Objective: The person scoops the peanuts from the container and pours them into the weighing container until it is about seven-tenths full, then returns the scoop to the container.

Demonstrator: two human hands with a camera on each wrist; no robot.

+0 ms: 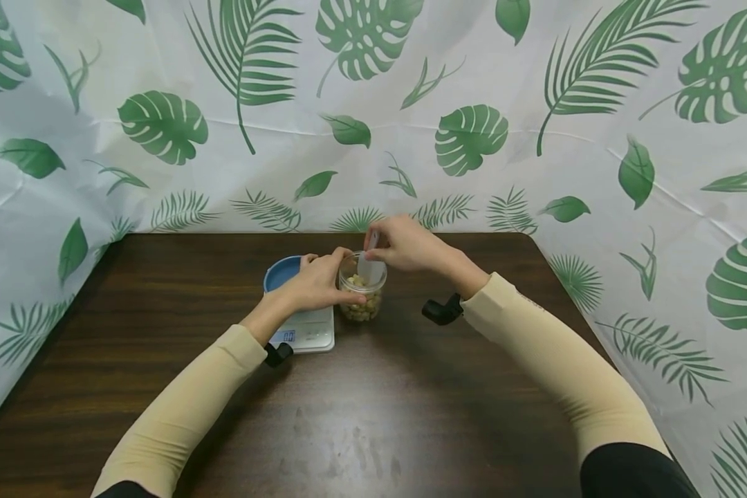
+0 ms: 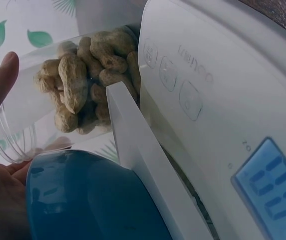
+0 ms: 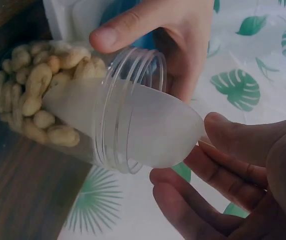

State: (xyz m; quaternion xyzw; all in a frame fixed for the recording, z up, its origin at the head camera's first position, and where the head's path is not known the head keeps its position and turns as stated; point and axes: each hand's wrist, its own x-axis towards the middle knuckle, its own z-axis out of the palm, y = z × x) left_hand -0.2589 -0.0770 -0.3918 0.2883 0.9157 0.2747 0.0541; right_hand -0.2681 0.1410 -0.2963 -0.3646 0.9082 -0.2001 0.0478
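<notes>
Blue scale display (image 2: 270, 182), left wrist view only

Under your hands is a dark brown wooden table (image 1: 373, 415). A clear plastic jar (image 1: 362, 296) of peanuts in their shells stands directly on it, right against the fingers of your left hand (image 1: 314, 285). A white digital scale (image 1: 305, 330) lies on the wood just beneath and behind that hand's wrist, touching the jar's side, its lit display nearest you. A blue bowl (image 1: 281, 273) sits on the scale, beyond your left hand.
</notes>
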